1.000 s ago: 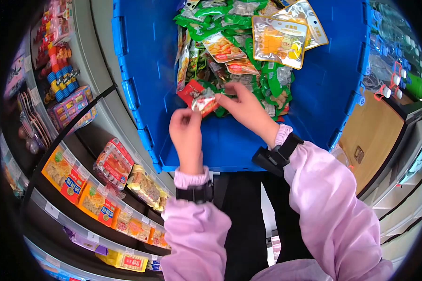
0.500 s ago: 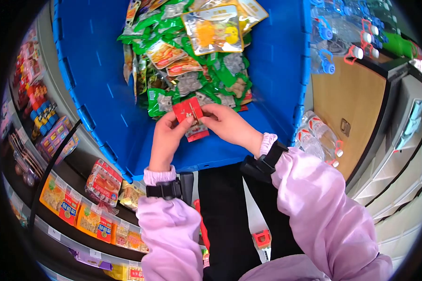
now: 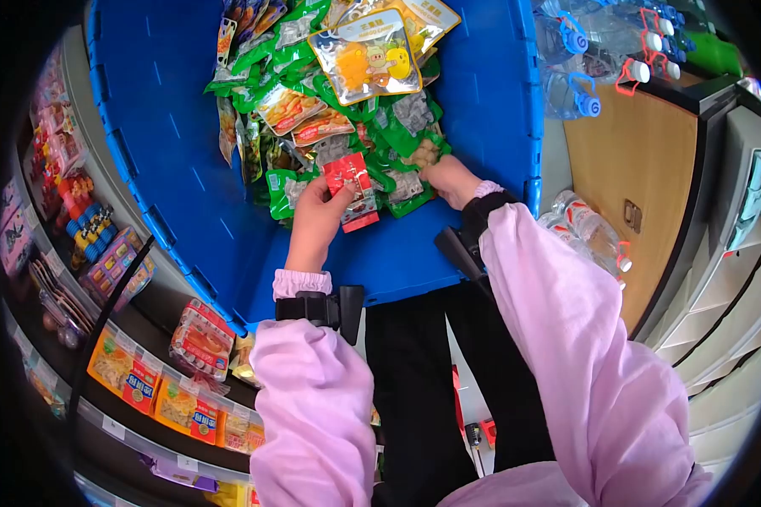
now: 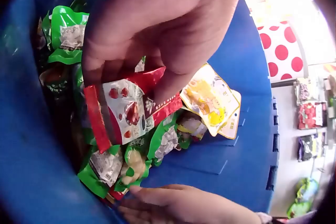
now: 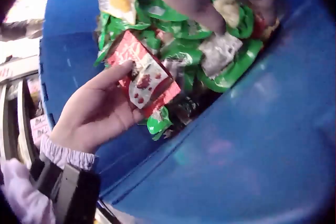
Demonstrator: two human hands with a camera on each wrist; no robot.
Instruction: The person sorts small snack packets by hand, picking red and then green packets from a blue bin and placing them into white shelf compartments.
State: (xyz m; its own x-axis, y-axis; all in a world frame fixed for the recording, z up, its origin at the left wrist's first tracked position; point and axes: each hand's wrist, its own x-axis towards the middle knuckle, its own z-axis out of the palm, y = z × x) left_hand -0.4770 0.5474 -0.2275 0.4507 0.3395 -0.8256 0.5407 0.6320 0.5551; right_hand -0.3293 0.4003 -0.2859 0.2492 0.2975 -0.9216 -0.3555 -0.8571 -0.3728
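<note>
My left hand (image 3: pixel 314 221) pinches a small red snack packet (image 3: pixel 359 218) by its side, thumb across the front. In the left wrist view the packet (image 4: pixel 126 109) shows a silvery panel with red fruit pictures. My right hand (image 3: pixel 452 181) reaches down at the right end of the pile, thumb and fingers apart around a green packet with pale, lumpy contents (image 5: pixel 227 11). Its fingertips come close to a red packet (image 5: pixel 266 28) low at the bin wall. Green snack packets (image 3: pixel 406 188) lie below both hands.
A blue bin (image 3: pixel 156 160) encloses the pile, with large clear-and-yellow mango packets (image 3: pixel 368 59) on top. Shelves of packaged snacks (image 3: pixel 127 372) stand on the left. Water bottles (image 3: pixel 573 93) and a wooden panel (image 3: pixel 634 186) are on the right.
Both hands handled the red packet half a second ago. Now the left hand alone holds it, and the right has let go and moved right to the pile's edge.
</note>
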